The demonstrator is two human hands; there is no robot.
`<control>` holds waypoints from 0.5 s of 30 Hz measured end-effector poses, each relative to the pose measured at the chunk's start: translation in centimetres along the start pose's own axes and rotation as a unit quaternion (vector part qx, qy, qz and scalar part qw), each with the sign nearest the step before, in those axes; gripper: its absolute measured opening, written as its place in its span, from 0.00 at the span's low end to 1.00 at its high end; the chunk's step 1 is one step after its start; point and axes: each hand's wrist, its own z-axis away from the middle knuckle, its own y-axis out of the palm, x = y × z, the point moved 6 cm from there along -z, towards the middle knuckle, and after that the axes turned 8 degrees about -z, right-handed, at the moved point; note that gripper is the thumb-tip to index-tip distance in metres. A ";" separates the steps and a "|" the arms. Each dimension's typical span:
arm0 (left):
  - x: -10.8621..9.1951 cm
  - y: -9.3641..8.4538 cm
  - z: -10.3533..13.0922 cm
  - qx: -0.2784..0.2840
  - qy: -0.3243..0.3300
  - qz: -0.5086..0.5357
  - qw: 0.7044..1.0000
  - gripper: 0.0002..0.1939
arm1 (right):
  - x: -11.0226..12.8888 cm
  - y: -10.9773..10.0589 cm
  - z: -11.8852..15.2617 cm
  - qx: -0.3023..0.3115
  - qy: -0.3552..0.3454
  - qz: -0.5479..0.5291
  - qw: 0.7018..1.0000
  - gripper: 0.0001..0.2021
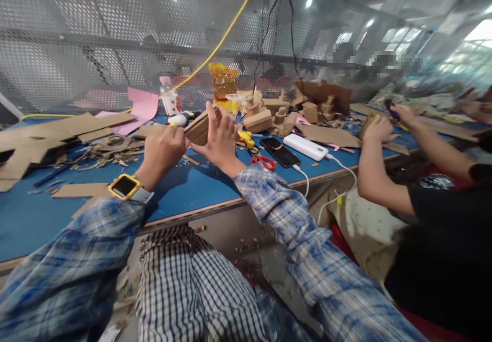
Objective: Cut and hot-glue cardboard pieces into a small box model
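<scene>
Just above the blue table, both my hands are on a small layered block of brown cardboard. My left hand, with an orange-cased watch on its wrist, has its fingers curled closed at the block's left edge. My right hand grips the block from the right, thumb on the near side and fingers over the far side. Those fingers hide part of the block. Red-handled scissors lie beside my right wrist, close to a yellow tool.
Cardboard sheets and scraps cover the left side. A black phone and a white power bank with cables lie right of centre. Cardboard pieces and a bottle stand behind. At right, a co-worker's hands handle cardboard.
</scene>
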 end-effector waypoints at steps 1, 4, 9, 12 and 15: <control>0.2 0.0 -0.3 0.003 -0.001 0.018 1.000 0.09 | -0.2 -0.1 -0.1 -0.001 0.000 0.012 1.000 0.52; 0.7 -0.1 -1.6 0.042 -0.002 0.106 0.993 0.10 | -0.9 -0.6 -0.5 0.013 -0.027 0.068 0.997 0.54; 1.3 0.9 -4.0 0.086 -0.049 0.294 0.951 0.31 | -2.5 -1.4 -1.1 -0.007 -0.049 0.091 0.995 0.53; 0.8 2.2 -4.7 0.103 -0.056 0.346 0.931 0.44 | -2.6 -0.9 -1.2 0.026 -0.078 0.071 0.994 0.54; 0.7 3.0 -4.6 0.098 -0.063 0.375 0.919 0.31 | -2.0 -0.2 -1.1 0.077 -0.102 0.046 0.991 0.54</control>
